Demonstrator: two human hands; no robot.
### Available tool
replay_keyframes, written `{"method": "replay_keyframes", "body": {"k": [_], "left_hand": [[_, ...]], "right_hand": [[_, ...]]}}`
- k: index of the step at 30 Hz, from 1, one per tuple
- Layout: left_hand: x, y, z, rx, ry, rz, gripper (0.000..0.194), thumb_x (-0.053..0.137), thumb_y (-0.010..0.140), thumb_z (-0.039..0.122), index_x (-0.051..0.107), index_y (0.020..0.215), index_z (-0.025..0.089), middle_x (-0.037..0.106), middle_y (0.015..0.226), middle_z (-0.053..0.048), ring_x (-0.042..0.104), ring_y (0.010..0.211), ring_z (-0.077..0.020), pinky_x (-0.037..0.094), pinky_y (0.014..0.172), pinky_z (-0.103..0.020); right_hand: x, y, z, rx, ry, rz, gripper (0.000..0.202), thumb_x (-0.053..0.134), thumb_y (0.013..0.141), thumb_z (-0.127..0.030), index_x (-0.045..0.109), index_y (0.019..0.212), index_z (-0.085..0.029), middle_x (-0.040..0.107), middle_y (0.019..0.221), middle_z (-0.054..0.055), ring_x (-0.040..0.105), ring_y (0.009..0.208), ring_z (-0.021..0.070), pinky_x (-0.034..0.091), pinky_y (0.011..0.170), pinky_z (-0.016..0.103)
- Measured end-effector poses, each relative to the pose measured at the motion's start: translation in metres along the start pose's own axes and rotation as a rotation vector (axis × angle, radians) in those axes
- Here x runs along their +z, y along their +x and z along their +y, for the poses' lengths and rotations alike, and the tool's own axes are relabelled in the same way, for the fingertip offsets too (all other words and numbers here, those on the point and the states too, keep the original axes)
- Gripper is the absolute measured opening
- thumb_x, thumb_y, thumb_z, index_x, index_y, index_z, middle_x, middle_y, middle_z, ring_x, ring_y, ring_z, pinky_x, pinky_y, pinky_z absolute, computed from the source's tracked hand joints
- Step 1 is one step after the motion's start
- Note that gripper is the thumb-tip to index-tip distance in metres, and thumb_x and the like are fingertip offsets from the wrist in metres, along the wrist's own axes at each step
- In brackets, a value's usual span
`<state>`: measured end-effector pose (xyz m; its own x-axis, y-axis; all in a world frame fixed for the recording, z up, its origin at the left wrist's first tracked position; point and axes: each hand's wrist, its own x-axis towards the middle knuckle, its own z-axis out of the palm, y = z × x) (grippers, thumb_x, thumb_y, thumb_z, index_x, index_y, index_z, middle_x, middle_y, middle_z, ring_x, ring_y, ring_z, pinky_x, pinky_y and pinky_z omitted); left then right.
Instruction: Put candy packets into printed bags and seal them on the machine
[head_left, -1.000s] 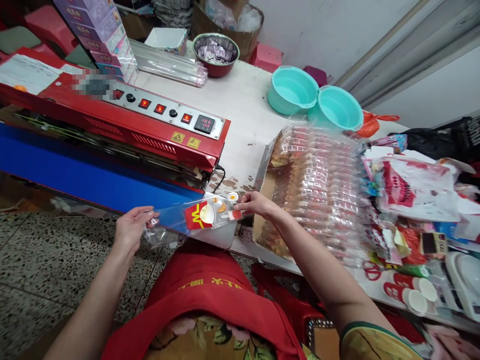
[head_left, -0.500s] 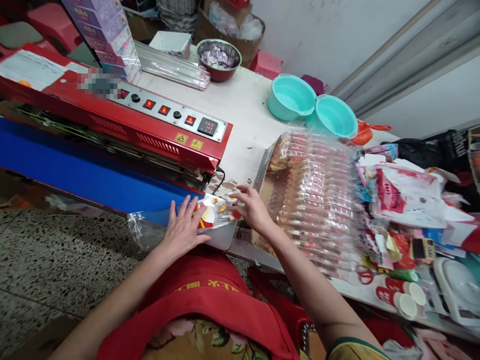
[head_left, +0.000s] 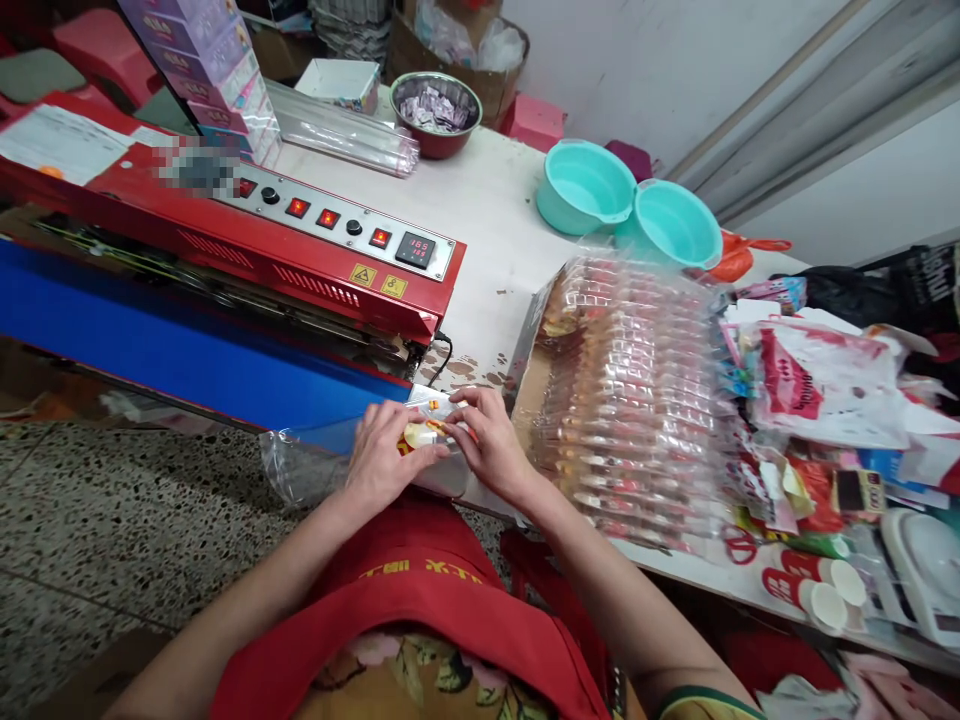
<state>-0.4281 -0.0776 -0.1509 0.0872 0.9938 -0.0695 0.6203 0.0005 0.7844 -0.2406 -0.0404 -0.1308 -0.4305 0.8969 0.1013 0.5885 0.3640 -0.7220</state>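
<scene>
a clear packet (head_left: 421,434) with a yellow-and-white printed piece and small food-shaped bits lies between the two hands, over the grey plate (head_left: 450,480) at the end of the blue belt (head_left: 225,350). its loose see-through end reaches out leftward past the belt's near edge. the left hand (head_left: 377,458) is laid across the packet, thumb apart from the fingers; whether it grips or only presses, i cannot tell. the right hand (head_left: 491,440) is narrow, thumb and fingertips pinching the packet at its other end. just behind the belt runs the red machine (head_left: 300,250), its switches lit. to the right, on the tabletop (head_left: 495,230), a cardboard box (head_left: 534,390) holds rows of filled packets (head_left: 637,400). beyond it stand two turquoise basins (head_left: 585,185), touching, and farther left a metal bowl (head_left: 442,145) of small sachets. red scissors (head_left: 741,546) lie near paper cups (head_left: 784,588) at the far right.
</scene>
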Motion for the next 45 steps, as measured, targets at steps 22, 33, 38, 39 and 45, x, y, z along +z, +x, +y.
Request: {"method": "replay_keyframes", "body": {"k": [22,33,38,39,45], "left_hand": [[0.002,0.001,-0.007,0.128,0.258,0.017,0.032,0.050,0.091,0.028,0.062,0.120,0.023,0.064,0.112,-0.007,0.053,0.099,-0.0240,0.043,0.090,-0.038],[-0.014,0.009,-0.023,0.219,0.374,-0.102,0.035,0.053,0.090,0.028,0.060,0.124,0.026,0.058,0.123,-0.008,0.050,0.107,-0.0262,0.043,0.092,-0.041],[-0.011,0.040,-0.018,0.353,0.524,-0.358,0.046,0.064,0.082,0.022,0.056,0.126,0.033,0.049,0.134,-0.009,0.046,0.116,-0.0290,0.043,0.092,-0.044],[-0.011,0.047,-0.017,0.377,0.540,-0.397,0.044,0.065,0.081,0.022,0.058,0.123,0.032,0.050,0.132,-0.008,0.047,0.115,-0.0284,0.043,0.092,-0.044],[-0.013,0.069,-0.019,0.533,0.541,-0.531,0.031,0.067,0.081,0.022,0.064,0.110,0.032,0.048,0.137,-0.005,0.045,0.120,-0.0279,0.041,0.094,-0.042]], "right_hand": [[0.021,0.016,0.018,0.263,-0.432,-0.073,0.009,0.059,0.085,-0.020,0.066,0.079,-0.020,0.057,0.099,0.013,0.046,0.097,0.0293,0.046,0.082,0.044],[0.044,-0.009,0.027,0.482,-0.210,0.351,0.048,0.067,0.080,-0.038,0.052,0.121,-0.018,0.049,0.125,0.016,0.044,0.116,0.0312,0.038,0.097,0.047],[0.059,-0.006,0.035,0.645,-0.067,0.357,0.073,0.073,0.070,-0.039,0.042,0.131,-0.017,0.049,0.126,0.017,0.044,0.117,0.0338,0.038,0.096,0.048],[0.060,-0.004,0.036,0.652,-0.057,0.355,0.073,0.074,0.069,-0.039,0.042,0.131,-0.018,0.050,0.126,0.017,0.045,0.117,0.0341,0.038,0.096,0.048],[0.056,0.000,0.042,0.701,-0.031,0.313,0.064,0.076,0.067,-0.037,0.053,0.123,-0.017,0.058,0.117,0.014,0.049,0.109,0.0328,0.040,0.092,0.045]]}}
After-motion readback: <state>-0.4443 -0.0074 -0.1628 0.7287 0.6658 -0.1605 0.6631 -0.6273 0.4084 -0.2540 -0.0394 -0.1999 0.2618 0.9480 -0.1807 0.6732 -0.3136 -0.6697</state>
